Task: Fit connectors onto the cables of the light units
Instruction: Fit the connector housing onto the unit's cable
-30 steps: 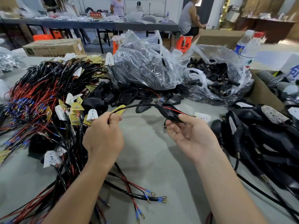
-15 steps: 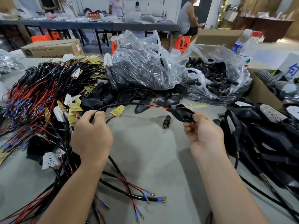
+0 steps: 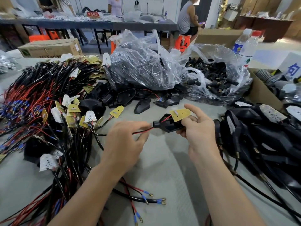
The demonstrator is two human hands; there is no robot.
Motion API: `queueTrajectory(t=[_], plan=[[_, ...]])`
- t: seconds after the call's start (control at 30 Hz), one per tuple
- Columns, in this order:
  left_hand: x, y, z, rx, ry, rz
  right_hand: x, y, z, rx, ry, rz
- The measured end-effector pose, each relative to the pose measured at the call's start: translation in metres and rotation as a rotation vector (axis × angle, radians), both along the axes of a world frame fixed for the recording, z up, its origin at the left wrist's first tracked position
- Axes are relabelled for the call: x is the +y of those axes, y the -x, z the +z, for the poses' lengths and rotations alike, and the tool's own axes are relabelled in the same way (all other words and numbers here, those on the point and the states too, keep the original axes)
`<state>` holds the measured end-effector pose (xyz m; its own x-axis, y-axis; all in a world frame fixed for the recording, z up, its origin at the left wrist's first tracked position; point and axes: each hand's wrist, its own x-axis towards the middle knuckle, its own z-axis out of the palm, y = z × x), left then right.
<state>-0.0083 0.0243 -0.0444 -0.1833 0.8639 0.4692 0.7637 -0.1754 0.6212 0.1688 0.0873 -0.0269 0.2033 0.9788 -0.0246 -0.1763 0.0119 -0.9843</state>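
Over the near tabletop (image 3: 162, 168) the right hand (image 3: 200, 134) grips the black light unit (image 3: 169, 126) and the left hand (image 3: 125, 144) pinches its red-and-black cable (image 3: 143, 131), so a hard tug might rip the wires off the yellow board (image 3: 180, 114).

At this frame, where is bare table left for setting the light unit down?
The bare table strip between the forearms, from the held light unit down to the loose leads. Crowded: wire pile on the left, finished units on the right, bags behind.
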Motion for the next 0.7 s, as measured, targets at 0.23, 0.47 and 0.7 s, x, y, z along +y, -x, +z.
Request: queueTrajectory(t=[0.23, 0.47, 0.7], plan=[[-0.0003, 0.0033, -0.0038, -0.156, -0.024, -0.099, 0.0010, -0.0015, -0.0092, -0.233, -0.049, -0.009], [0.0006, 0.0072, -0.0012, -0.096, 0.068, -0.049, -0.0035, -0.0004, -0.0047, -0.268, -0.174, 0.059], [-0.0008, 0.0052, 0.0014, -0.024, 0.085, -0.061, -0.0029, 0.0000, -0.0039, -0.136, 0.062, 0.135]])
